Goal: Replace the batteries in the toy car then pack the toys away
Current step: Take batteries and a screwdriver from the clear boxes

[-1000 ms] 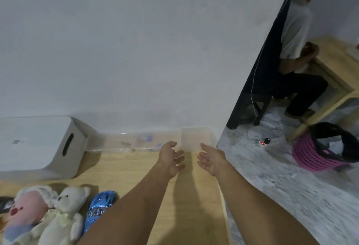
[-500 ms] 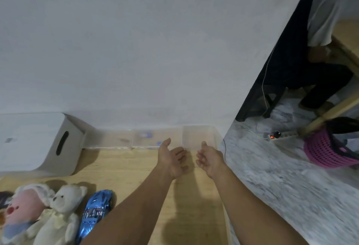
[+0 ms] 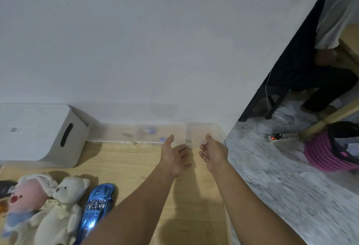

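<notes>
Left hand (image 3: 174,155) and right hand (image 3: 213,153) spread and empty just before the clear box (image 3: 202,132), well right of the toy car (image 3: 97,208): risk of shoving that light box against the wall.

I am in a home, at a wooden table (image 3: 136,163) set against a plain white wall (image 3: 155,40). Evidence: soft toys (image 3: 48,206) and a blue toy car (image 3: 98,206) lie on the table beside a white storage box (image 3: 38,134) and clear plastic bins (image 3: 155,133). To my right, a marble-pattern floor (image 3: 281,186) carries a pink laundry basket (image 3: 328,153) and a power strip (image 3: 281,137), and another person (image 3: 334,60) sits at a second wooden table
</notes>
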The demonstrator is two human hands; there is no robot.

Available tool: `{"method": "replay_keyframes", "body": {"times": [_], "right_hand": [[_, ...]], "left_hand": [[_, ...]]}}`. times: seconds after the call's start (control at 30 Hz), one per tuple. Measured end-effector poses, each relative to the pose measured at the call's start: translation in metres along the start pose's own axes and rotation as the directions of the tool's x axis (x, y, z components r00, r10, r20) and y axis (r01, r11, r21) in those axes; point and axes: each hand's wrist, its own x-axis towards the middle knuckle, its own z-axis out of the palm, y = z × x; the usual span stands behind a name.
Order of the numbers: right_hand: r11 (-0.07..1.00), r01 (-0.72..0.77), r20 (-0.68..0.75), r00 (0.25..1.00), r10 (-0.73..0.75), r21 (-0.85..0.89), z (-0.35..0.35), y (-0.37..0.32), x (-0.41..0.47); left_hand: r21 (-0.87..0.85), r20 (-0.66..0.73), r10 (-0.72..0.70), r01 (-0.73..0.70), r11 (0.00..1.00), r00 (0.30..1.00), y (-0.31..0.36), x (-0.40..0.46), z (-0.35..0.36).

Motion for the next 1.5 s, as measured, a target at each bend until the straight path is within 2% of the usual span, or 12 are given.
{"method": "replay_keyframes", "body": {"times": [0.23,0.37,0.47,0.6,0.8,1.0,1.27,1.5], "right_hand": [[0.995,-0.066,-0.096,0.994,0.058,-0.081,0.010,0.020,-0.011],[0.992,-0.108,-0.147,0.984,0.098,-0.059,0.033,0.035,-0.024],[0.984,-0.162,-0.077,0.985,0.157,-0.072,0.054,0.048,-0.031],[0.980,-0.170,-0.015,0.985,0.169,-0.107,0.080,0.058,-0.035],[0.984,-0.166,-0.067,0.985,0.162,-0.064,0.097,0.063,-0.029],[0.981,-0.168,-0.094,0.983,0.158,-0.102,0.098,0.066,-0.025],[0.983,-0.170,-0.113,0.980,0.161,-0.070,0.103,0.064,-0.027],[0.989,-0.137,-0.107,0.986,0.130,-0.056,0.107,0.055,-0.034]], "left_hand": [[-0.091,-0.150,0.015,-0.029,0.995,0.989,0.020,-0.009,-0.031],[-0.042,-0.279,0.083,-0.098,0.994,0.957,0.046,-0.007,-0.067],[-0.030,-0.323,0.116,-0.133,0.991,0.939,0.064,-0.003,-0.088],[0.019,-0.303,0.130,-0.130,0.991,0.944,0.078,0.001,-0.104],[0.118,-0.316,0.128,-0.095,0.988,0.940,0.085,0.011,-0.106],[0.054,-0.267,0.128,-0.118,0.992,0.955,0.086,0.020,-0.107],[-0.043,-0.211,0.126,-0.138,0.990,0.969,0.086,0.018,-0.104],[-0.055,-0.128,0.049,-0.057,0.997,0.990,0.089,0.011,-0.107]]}}
